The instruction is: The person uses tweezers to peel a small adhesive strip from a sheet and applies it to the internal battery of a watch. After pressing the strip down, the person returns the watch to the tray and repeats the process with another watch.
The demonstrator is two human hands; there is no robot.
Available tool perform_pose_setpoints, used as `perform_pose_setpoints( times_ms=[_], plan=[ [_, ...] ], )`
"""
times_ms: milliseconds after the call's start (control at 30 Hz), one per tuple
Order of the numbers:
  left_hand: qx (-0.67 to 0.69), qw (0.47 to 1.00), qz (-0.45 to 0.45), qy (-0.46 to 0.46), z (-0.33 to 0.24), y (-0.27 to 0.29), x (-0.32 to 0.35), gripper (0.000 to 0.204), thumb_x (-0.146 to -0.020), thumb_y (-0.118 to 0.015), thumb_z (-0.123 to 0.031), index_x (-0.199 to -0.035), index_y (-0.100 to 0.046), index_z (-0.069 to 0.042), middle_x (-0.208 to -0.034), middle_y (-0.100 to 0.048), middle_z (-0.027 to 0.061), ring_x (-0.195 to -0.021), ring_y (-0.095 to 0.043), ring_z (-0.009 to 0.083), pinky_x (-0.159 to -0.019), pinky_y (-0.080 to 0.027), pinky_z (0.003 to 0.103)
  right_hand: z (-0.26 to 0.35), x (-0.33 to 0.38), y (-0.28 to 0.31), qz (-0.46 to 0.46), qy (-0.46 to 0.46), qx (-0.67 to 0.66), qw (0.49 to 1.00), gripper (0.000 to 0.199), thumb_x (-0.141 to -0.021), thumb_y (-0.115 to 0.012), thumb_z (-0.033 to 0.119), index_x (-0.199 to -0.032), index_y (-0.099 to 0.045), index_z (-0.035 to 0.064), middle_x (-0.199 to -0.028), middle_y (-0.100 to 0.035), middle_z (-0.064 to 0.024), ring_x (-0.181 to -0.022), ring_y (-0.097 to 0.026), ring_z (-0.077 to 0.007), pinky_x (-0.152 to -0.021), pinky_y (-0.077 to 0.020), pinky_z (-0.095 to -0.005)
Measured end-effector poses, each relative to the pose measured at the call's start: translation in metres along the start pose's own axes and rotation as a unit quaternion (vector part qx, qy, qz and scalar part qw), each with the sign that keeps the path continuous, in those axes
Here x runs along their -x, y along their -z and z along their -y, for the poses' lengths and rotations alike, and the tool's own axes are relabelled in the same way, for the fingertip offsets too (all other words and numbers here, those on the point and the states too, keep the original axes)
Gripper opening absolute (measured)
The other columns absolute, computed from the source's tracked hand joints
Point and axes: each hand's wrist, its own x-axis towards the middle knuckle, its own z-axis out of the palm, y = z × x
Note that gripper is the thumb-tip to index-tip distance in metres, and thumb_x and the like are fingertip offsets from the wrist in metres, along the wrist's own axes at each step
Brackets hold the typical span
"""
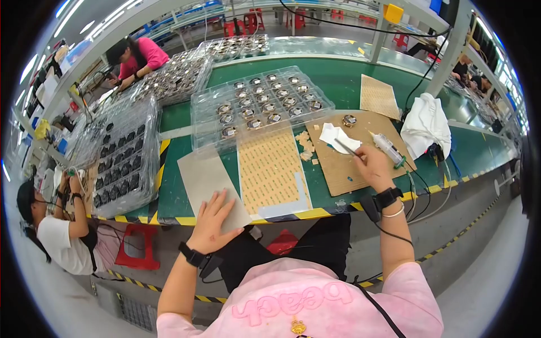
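- Left hand (213, 221) lies flat, fingers spread, palm down on a grey sheet (208, 183) at the near edge of the green bench (338, 79); not gripping anything, just pressing on the sheet's lower corner.
- Right hand (373, 166) is closed around thin tweezers (348, 147), tips pointing up-left toward a white paper scrap (336, 137).
- The paper scrap rests on a brown cardboard board (344, 169), just beside the tweezers' tips; contact can't be told.
- A syringe-type dispenser (387, 147) lies on the same board, just right of the right hand, with a thin tube running off the bench edge.
- A small round metal part (349, 120) sits on the board, above the paper scrap, apart from it.
- A sticker sheet (270, 172) with rows of small tan dots lies between the grey sheet and the cardboard board; loose tan bits sit near its upper right corner.
- A clear plastic tray (259, 104) of round parts is behind the sticker sheet, well apart from both hands.
- A stack of clear trays with dark parts (121, 158) is to the left of the grey sheet.
- A crumpled white cloth (425, 124) is to the right of the board.
- Black wristbands on both wrists; the right one has a cable hanging.
- A second person (62, 236) in a white shirt sits low on the left; a third person (138, 56) in pink leans over the far trays.
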Motion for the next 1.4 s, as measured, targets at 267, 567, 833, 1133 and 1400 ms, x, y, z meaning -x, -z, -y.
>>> perform_pose_setpoints(
  times_ms=[267, 567, 833, 1133, 1400],
  plan=[
    [-0.022, 0.999, 0.004, -0.027, -0.007, 0.013, -0.005, 0.074, -0.070, -0.074, -0.029, -0.134, -0.042, -0.009, -0.147, -0.029, 0.0135, -0.137, -0.023, 0.0341, -0.109, -0.019, 0.053, 0.035, 0.026, 0.038, 0.008, -0.214, -0.420, 0.882, 0.018, -0.089, -0.050, 0.008, -0.106, -0.055, 0.0032, -0.075, -0.056, -0.0011, -0.055, -0.048, -0.0056, -0.048, -0.0427, -0.0211],
    [0.068, 0.994, -0.007, -0.091, 0.005, -0.001, -0.024, 0.062, -0.073, -0.068, -0.018, -0.130, -0.046, -0.006, -0.142, -0.038, 0.0131, -0.136, -0.027, 0.0331, -0.110, -0.017, 0.052, 0.083, 0.024, 0.028, 0.021, -0.211, -0.707, 0.675, 0.013, -0.092, -0.048, 0.009, -0.103, -0.051, 0.0020, -0.092, -0.051, -0.0033, -0.060, -0.047, -0.0036, -0.055, -0.0462, -0.0193],
    [0.106, 0.987, -0.070, -0.094, -0.017, -0.025, -0.058, 0.056, -0.076, -0.068, -0.020, -0.127, -0.048, -0.005, -0.141, -0.039, 0.0141, -0.135, -0.028, 0.0340, -0.109, -0.017, 0.054, 0.114, 0.002, -0.019, 0.099, -0.172, -0.781, 0.593, 0.009, -0.089, -0.056, 0.009, -0.092, -0.048, 0.0057, -0.090, -0.046, -0.0032, -0.062, -0.050, -0.0048, -0.064, -0.0515, -0.0221],
    [0.116, 0.984, -0.027, -0.133, -0.004, -0.008, -0.065, 0.060, -0.072, -0.072, -0.018, -0.127, -0.050, -0.009, -0.141, -0.039, 0.0117, -0.135, -0.029, 0.0337, -0.109, -0.018, 0.053, 0.146, -0.007, -0.054, 0.255, -0.185, -0.629, 0.711, 0.012, -0.087, -0.058, 0.006, -0.098, -0.054, 0.0016, -0.094, -0.058, -0.0080, -0.082, -0.061, -0.0147, -0.078, -0.0520, -0.0292],
    [0.112, 0.986, -0.004, -0.121, -0.005, -0.005, -0.063, 0.056, -0.073, -0.071, -0.020, -0.125, -0.052, -0.010, -0.143, -0.037, 0.0100, -0.135, -0.029, 0.0309, -0.109, -0.019, 0.052, 0.161, -0.013, -0.059, 0.294, -0.018, -0.472, 0.831, 0.022, -0.081, -0.065, 0.004, -0.102, -0.064, 0.0007, -0.100, -0.065, -0.0112, -0.091, -0.063, -0.0208, -0.079, -0.0498, -0.0296]
  ],
)
